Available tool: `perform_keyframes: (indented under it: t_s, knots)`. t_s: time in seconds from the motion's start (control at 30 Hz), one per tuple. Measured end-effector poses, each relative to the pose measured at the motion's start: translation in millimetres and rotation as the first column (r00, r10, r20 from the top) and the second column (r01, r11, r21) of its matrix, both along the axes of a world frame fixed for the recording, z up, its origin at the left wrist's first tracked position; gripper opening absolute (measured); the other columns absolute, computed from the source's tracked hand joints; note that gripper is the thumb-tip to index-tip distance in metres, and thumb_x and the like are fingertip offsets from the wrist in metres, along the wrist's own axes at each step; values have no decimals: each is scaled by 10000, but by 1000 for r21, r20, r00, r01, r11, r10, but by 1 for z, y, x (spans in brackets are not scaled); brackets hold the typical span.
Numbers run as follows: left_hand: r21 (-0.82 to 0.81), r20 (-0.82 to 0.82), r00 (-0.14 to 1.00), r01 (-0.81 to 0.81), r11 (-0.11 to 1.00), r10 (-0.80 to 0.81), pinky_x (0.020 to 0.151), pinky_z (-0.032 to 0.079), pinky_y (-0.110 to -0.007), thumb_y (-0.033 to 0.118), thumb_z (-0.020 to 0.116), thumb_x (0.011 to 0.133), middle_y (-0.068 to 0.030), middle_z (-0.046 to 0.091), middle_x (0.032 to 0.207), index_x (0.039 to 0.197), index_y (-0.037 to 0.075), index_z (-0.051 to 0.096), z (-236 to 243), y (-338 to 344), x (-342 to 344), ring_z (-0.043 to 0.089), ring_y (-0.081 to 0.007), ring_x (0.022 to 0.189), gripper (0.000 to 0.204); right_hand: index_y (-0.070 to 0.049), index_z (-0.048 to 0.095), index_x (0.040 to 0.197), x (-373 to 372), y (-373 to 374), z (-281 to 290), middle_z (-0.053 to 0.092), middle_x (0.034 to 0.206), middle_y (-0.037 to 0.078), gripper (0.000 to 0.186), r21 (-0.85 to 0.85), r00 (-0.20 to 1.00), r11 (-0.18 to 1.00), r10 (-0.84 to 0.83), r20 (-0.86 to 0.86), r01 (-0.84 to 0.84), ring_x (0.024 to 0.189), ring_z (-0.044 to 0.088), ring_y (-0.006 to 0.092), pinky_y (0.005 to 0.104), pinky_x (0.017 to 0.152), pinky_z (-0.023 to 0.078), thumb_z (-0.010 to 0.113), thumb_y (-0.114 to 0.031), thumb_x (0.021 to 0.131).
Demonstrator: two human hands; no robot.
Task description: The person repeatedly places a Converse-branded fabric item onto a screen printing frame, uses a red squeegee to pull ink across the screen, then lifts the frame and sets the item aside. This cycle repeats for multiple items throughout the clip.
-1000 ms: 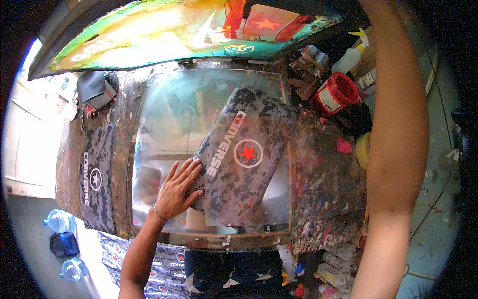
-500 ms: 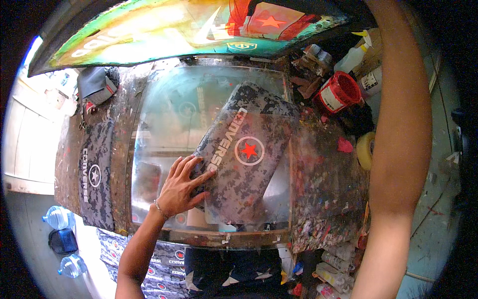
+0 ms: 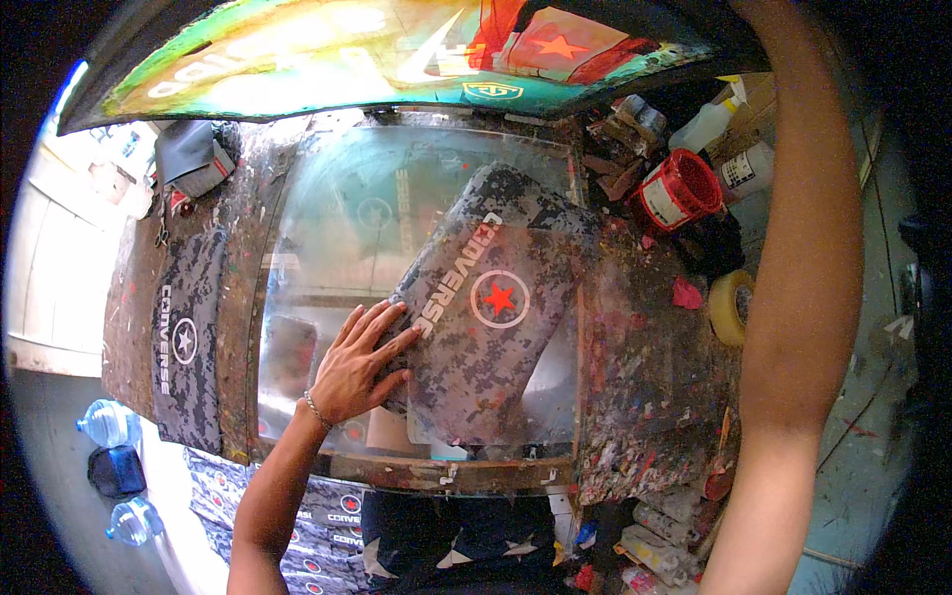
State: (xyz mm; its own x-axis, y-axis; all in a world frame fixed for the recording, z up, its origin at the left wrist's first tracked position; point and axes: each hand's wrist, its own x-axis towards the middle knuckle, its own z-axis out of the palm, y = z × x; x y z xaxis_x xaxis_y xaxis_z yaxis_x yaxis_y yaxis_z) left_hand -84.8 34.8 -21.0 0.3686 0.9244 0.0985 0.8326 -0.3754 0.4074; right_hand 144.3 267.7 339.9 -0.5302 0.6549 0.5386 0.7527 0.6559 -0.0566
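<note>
Down at about 7 o'clock from the middle of the view, the left hand [image 3: 359, 362] lies flat on the near-left edge of a camo-print fabric panel [image 3: 486, 307] with a red star in a white ring. That panel sits crooked on the glass plate [image 3: 337, 218] of a paint-splattered bench [image 3: 645, 397], its long side running from 6 toward 12 and leaning right.

What I'd worry about: the fabric is only pinned by an open palm on slick glass, so any sideways push could skate it further off square, or bunch up the corner under the fingers [image 3: 382, 319]. The bench is crusted with old ink, so if the panel slides off the glass toward 3 o'clock it could pick up smears. Also that big printing screen [image 3: 397, 59] is tipped up along 12 o'clock, and I'd guess it dropping on a crooked panel means a misplaced print.

Pose-wise: left grip is open, fingers spread and pointing toward 1 o'clock, wrist with a thin bracelet [image 3: 315, 409], forearm coming up from 7. It's pressing, not pinching anything.

The right arm [image 3: 793, 297] reaches straight up the 3 o'clock side toward the top; the hand itself is out of frame, so no idea what it's doing.

A red tub [image 3: 679, 190] and a tape roll [image 3: 732, 307] sit off at 2 to 3 o'clock, and another camo panel [image 3: 186, 342] lies at 9.
</note>
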Motion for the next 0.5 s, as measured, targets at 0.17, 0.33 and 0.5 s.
perform_keyframes:
  t_s: [0.17,0.33,0.5]
  knots:
    - [9,1,1000,-8,1000,8,1259,214,-533,337,666,920,-155,379,1617,1519,202,511,-2,-1,1,339,-378,1499,633,69,738,1038,13,-8,-1,729,974,283,570,-29,981,981,195,10,-194,877,720,340,421,876,518,460,-428,1018]
    - [12,6,1000,-18,1000,18,1257,222,-530,336,688,901,-154,393,1604,1503,185,525,0,-1,2,351,-384,1487,642,71,741,1061,17,-11,-3,735,962,271,557,-19,958,958,286,12,-286,861,722,326,410,859,524,465,-410,1011]
    - [22,16,1000,-27,999,27,1256,231,-526,323,699,891,-154,403,1596,1498,178,530,0,-2,3,356,-386,1483,646,70,740,1072,12,-10,-5,735,965,271,559,-17,982,982,187,-30,-187,862,723,323,410,854,523,467,-414,1012]
